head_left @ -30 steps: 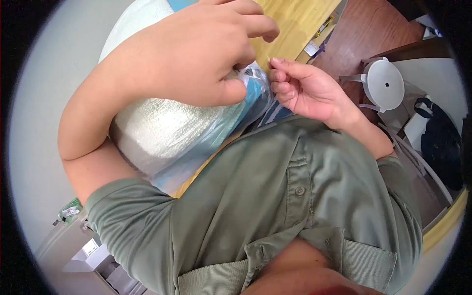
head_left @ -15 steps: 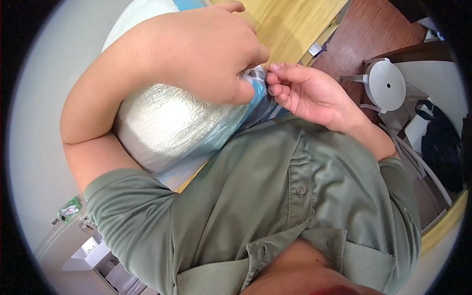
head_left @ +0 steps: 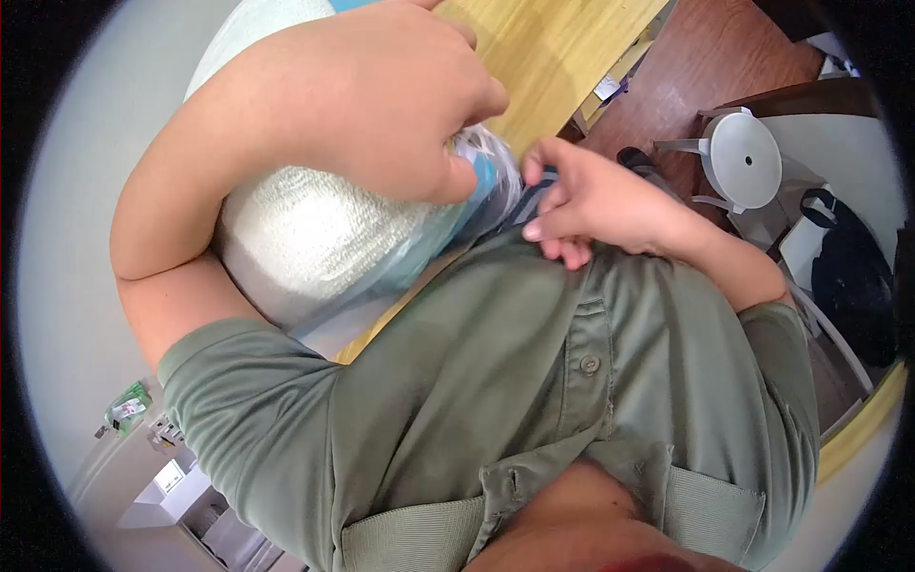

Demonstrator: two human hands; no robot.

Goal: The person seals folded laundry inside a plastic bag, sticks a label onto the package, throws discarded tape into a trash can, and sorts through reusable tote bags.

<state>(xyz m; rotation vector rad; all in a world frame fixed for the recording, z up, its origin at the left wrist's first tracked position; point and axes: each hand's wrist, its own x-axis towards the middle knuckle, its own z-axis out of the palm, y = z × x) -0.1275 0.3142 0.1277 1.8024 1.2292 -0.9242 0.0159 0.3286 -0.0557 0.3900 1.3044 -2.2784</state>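
A large bulky roll of white, towel-like material (head_left: 295, 243) lies under my left arm, wrapped in a clear plastic bag (head_left: 419, 243) with blue bands. My left hand (head_left: 391, 105) reaches over the roll, and its fingers are curled round the gathered end of the bag. Crumpled clear plastic (head_left: 494, 157) sticks out past my left thumb. My right hand (head_left: 586, 205) is just right of that bag end, in front of my shirt. Its fingers are apart and bent, with nothing visible in them; it looks slightly blurred.
A yellow wooden table (head_left: 543, 57) extends beyond the bag. To the right stand a white round stool (head_left: 745, 160) and a chair with a dark bag (head_left: 853, 272) on it, above a reddish wooden floor (head_left: 681, 71). A pale wall (head_left: 86, 210) runs along the left.
My right hand has come away from the bag end, turned over and spread its fingers. My left hand keeps its hold and has shifted slightly left with the bag.
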